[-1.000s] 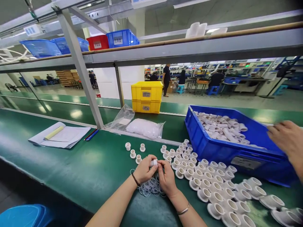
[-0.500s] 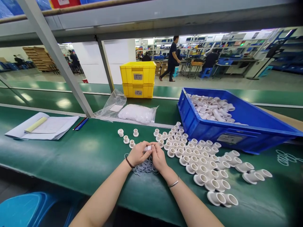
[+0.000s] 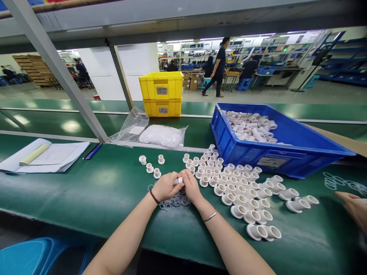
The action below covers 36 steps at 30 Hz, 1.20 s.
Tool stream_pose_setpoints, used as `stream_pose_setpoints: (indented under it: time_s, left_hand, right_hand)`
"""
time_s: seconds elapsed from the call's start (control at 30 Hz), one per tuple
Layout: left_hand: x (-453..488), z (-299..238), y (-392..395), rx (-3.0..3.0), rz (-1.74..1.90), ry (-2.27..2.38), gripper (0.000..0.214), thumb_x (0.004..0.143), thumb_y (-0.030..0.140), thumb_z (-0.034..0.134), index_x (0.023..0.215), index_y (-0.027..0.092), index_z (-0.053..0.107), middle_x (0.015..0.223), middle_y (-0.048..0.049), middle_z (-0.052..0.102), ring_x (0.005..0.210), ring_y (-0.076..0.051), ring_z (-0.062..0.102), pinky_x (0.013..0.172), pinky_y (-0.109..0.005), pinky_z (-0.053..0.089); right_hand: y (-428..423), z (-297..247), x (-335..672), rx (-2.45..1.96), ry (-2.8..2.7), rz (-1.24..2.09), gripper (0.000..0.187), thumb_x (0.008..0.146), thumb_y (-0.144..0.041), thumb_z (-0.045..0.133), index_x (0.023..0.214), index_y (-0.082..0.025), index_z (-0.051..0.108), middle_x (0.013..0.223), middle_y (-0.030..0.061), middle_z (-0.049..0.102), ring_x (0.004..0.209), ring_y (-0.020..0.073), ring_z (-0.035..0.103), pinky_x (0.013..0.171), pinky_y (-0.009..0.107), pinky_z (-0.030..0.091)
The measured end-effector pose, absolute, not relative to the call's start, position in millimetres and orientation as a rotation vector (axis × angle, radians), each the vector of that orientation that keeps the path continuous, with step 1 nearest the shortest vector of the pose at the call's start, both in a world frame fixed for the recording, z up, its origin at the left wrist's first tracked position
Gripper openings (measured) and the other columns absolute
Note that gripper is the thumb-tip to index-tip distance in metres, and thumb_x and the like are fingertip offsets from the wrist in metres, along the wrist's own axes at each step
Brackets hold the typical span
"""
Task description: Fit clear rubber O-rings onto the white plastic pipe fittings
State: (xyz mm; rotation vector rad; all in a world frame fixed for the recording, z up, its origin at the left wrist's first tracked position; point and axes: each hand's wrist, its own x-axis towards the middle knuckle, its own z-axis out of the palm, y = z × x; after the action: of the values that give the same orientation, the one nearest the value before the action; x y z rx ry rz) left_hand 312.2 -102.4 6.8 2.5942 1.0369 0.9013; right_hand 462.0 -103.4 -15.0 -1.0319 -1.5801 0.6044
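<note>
Between my two hands is a white flanged plastic sleeve (image 3: 179, 180), mostly covered by fingers. My left hand (image 3: 166, 186) is closed round it, and my right hand (image 3: 190, 186) closes on its other side with the fingertips pressed in. Under my wrists lies a loose pile of thin grey rubber rings (image 3: 174, 201). Several white flanged sleeves (image 3: 149, 167) stand to the left beyond my left hand. Many more white sleeves (image 3: 240, 190) stand in close rows to my right. Whether a ring is on the held sleeve I cannot tell.
A blue bin (image 3: 263, 152) of white sleeves stands at the right back. Further back are stacked yellow crates (image 3: 162, 93) and a filled plastic bag (image 3: 162, 135). Papers (image 3: 63, 152) lie left. Another person's hand (image 3: 352, 208) is at the right edge near loose rings (image 3: 332, 180).
Another person's hand has come into view at the right edge. The view has shifted slightly, and a person in the background has walked to the right. My hands keep their hold on the sleeve.
</note>
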Motion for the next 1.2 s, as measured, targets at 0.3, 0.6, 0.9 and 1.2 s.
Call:
stream_pose_setpoints:
  time_s: [0.3, 0.6, 0.9, 1.2]
  left_hand:
    - [313.3, 6.7, -103.2, 2.608, 0.978, 1.045, 0.033, 0.091, 0.042, 0.040, 0.107, 0.014, 0.047, 0.093, -0.0100, 0.060, 0.082, -0.021, 0.061, 0.071, -0.035, 0.048]
    - [316.1, 10.6, -105.4, 2.701, 0.906, 1.007, 0.031, 0.091, 0.042, 0.039, 0.101, 0.014, 0.049, 0.088, -0.0090, 0.061, 0.075, -0.021, 0.059, 0.068, -0.035, 0.048]
    - [316.8, 9.4, -104.6, 2.591, 0.970, 0.915, 0.032, 0.091, 0.036, 0.043, 0.116, 0.016, 0.046, 0.106, -0.0110, 0.061, 0.096, -0.022, 0.059, 0.083, -0.038, 0.047]
    - [320.0, 3.9, -106.2, 2.183, 1.123, 0.898, 0.028, 0.092, 0.037, 0.043, 0.110, 0.016, 0.048, 0.100, -0.0096, 0.053, 0.091, -0.020, 0.053, 0.083, -0.035, 0.043]
  right_hand:
    - [-89.0, -24.2, 469.5, -0.920, -1.666, -0.041, 0.035, 0.096, -0.043, 0.034, 0.073, -0.031, 0.057, 0.060, 0.0017, 0.060, 0.072, 0.0136, 0.066, 0.071, 0.031, 0.056]
    - [-85.2, -30.3, 472.5, -0.950, -1.691, -0.151, 0.036, 0.093, -0.044, 0.039, 0.065, -0.029, 0.056, 0.064, 0.0030, 0.063, 0.082, 0.0137, 0.066, 0.071, 0.028, 0.056]
    - [-87.5, -25.9, 473.1, -0.969, -1.698, -0.125, 0.040, 0.094, -0.045, 0.037, 0.065, -0.029, 0.060, 0.059, 0.0021, 0.062, 0.076, 0.0120, 0.066, 0.065, 0.025, 0.057]
    - [-91.0, -10.4, 470.7, -0.949, -1.613, 0.005, 0.028, 0.094, -0.041, 0.037, 0.089, -0.033, 0.063, 0.066, 0.0042, 0.066, 0.076, 0.0171, 0.068, 0.068, 0.034, 0.056]
